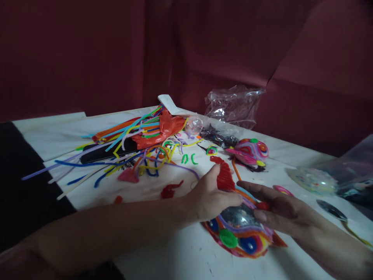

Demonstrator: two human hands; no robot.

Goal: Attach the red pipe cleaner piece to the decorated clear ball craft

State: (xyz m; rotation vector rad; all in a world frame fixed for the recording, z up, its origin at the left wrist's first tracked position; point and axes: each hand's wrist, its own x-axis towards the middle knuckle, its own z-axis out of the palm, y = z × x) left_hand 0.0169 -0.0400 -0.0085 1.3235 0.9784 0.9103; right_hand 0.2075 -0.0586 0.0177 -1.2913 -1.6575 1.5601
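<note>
Both forearms are stretched over the white table (180,252); a pipe-cleaner fish (241,233) is clasped between left hand (208,196) and right hand (276,210), fingers loosely curled around it.

Top of pipe-cleaner craft piece (241,233) hidden under left hand (208,196) and right hand (276,212). Clear bag (346,171) cut off at right edge, contents blurred. Dark object (101,153) mostly buried under pipe cleaners (131,132); type unclear.
</note>
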